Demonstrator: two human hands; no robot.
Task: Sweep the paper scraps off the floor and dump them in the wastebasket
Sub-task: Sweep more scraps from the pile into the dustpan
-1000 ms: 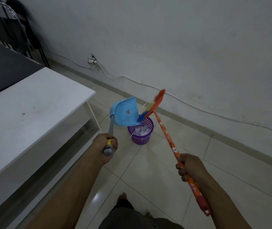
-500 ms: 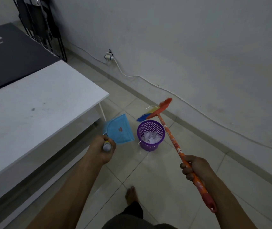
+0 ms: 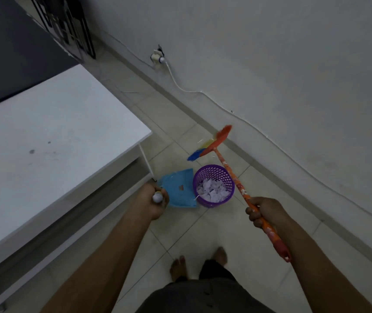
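A purple mesh wastebasket (image 3: pixel 213 173) stands on the tiled floor, holding a heap of white paper scraps (image 3: pixel 212 191). Just left of it is the blue dustpan (image 3: pixel 179 188), lowered beside the basket; my left hand (image 3: pixel 153 201) grips the top of its upright handle. My right hand (image 3: pixel 265 211) grips the orange broom handle (image 3: pixel 237 181), which slants up over the basket's right rim. The broom head (image 3: pixel 212 143), with orange, yellow and blue bristles, hangs beyond the basket near the wall.
A white table (image 3: pixel 51 141) with a lower shelf fills the left, its leg close to the dustpan. A grey wall with a white cable (image 3: pixel 243 119) and plug (image 3: pixel 157 58) runs diagonally on the right. My bare feet (image 3: pixel 199 263) stand on tiles below the basket.
The dustpan has come down from its tipped position over the basket to beside it on the left. I have stepped closer and the view has tilted down; the broom stays raised.
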